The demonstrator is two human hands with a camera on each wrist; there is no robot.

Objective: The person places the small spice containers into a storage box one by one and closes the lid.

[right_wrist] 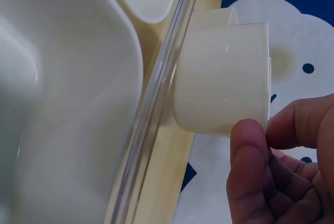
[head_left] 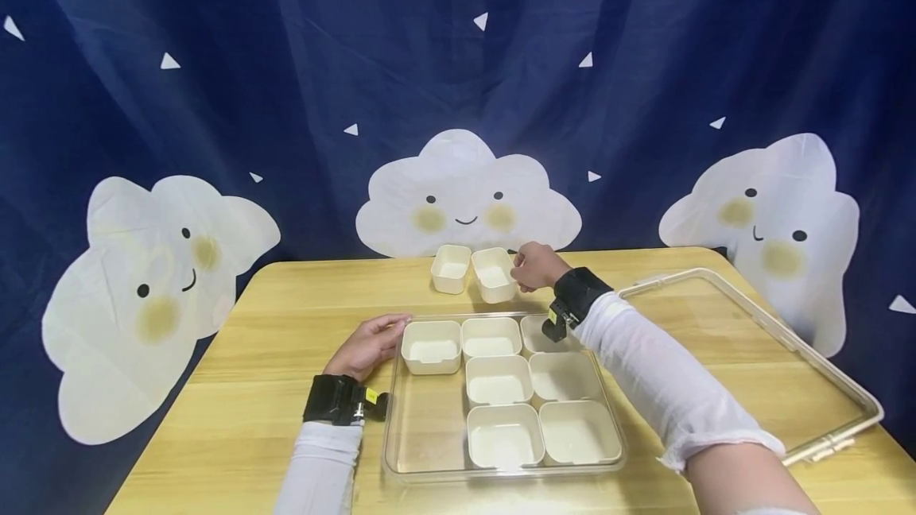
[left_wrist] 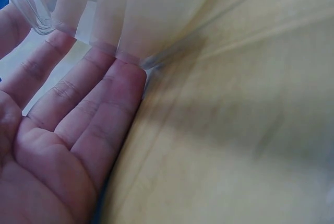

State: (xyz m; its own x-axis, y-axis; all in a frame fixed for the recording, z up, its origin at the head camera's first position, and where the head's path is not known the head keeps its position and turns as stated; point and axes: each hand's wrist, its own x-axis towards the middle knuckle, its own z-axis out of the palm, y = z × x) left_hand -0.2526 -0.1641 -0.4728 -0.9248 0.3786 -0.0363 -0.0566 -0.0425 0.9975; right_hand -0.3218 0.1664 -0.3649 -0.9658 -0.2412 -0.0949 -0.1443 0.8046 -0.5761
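My right hand (head_left: 540,267) pinches the right rim of a small cream storage bin (head_left: 495,276) between thumb and fingers. This bin tilts slightly behind the clear tray, beside a second cream bin (head_left: 452,270). The right wrist view shows the thumb (right_wrist: 248,153) against the outside of the held bin (right_wrist: 224,78). At the clear tray's (head_left: 429,475) back left corner is my left hand (head_left: 368,346). Its fingers (left_wrist: 107,93) lie extended with the tips touching the tray's outer wall. Several cream bins (head_left: 506,435) sit inside the tray, in its back row and right two columns.
A clear lid with a pale frame (head_left: 794,332) lies on the right of the wooden table (head_left: 236,412). Behind the table's back edge hangs a dark blue curtain (head_left: 308,102) with white clouds. The tray's front left shows its bare floor.
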